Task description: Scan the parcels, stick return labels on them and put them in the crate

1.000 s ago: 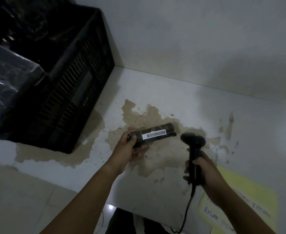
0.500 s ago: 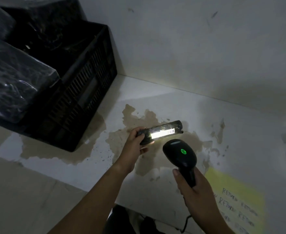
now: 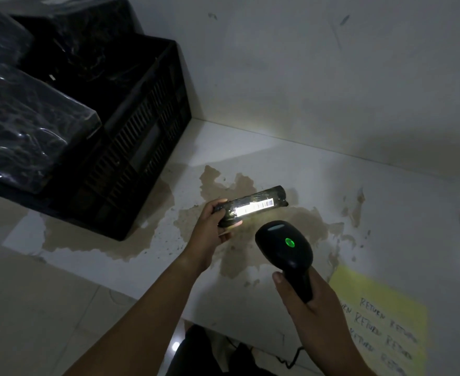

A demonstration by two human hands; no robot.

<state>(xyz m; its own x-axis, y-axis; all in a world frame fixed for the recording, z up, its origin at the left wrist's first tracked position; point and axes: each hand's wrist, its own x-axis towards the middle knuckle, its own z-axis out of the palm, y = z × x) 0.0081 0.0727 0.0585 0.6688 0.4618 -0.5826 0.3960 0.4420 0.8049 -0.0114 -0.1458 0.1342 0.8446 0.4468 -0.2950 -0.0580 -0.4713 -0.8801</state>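
My left hand (image 3: 208,229) grips the near end of a small black cylindrical parcel (image 3: 266,198) wrapped in shiny plastic, held just above the stained white table (image 3: 386,213). Its white barcode label (image 3: 254,208) faces up and glows under the scanner's light. My right hand (image 3: 308,305) holds a black barcode scanner (image 3: 284,245) by the handle, its head aimed at the label and a green light lit on top. A yellow sheet of handwritten RETURN labels (image 3: 380,321) lies at the table's near right corner.
A black slatted crate (image 3: 142,137) stands at the table's left end against the wall. Large black plastic-wrapped parcels (image 3: 25,128) sit on and in it, at the far left. The scanner's cable (image 3: 291,356) hangs below the table's front edge. Pale floor tiles (image 3: 47,308) lie below left.
My right hand raised the scanner and aimed it at the parcel; its beam lit the barcode and a green light came on. My left hand still holds the parcel in the same place.
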